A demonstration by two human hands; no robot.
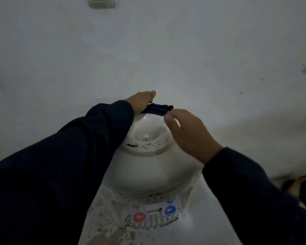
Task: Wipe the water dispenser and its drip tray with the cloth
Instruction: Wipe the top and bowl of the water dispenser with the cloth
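A white water dispenser (148,172) stands against the wall, seen from above, with no bottle on it. Its round top funnel has dark stains along the near rim. A dark blue cloth (157,109) lies bunched on the far rim of the top. My left hand (141,101) reaches over the far side and rests on the cloth's left end. My right hand (187,133) hovers over the top's right side, fingers apart, its fingertips next to the cloth's right end. Below, a red tap (139,217) and a blue tap (170,210) hang over the grated drip tray (148,223).
A grey-white wall (166,59) rises right behind the dispenser, with a light switch (102,2) at the top. The dispenser stands on a white, speckled surface (102,227). A dark object (302,190) lies low at the right edge.
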